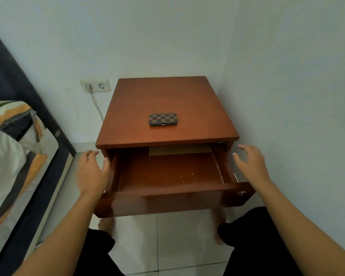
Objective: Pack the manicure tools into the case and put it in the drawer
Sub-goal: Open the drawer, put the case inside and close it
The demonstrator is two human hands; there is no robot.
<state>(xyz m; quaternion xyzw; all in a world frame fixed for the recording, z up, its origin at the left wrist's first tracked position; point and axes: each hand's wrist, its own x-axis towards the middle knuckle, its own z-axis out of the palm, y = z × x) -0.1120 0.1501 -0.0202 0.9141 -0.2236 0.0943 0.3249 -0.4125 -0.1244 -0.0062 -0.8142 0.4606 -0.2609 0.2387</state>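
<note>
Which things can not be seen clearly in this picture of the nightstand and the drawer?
All from the head view:
- Inside of the case: it lies shut on the nightstand, so any tools inside are hidden.
- Back of the drawer: the nightstand top covers it; the pale sheet there is only partly visible.
- Drawer knob: too small to make out.
- Left hand and right hand: open, beside the drawer; contact is unclear.
</note>
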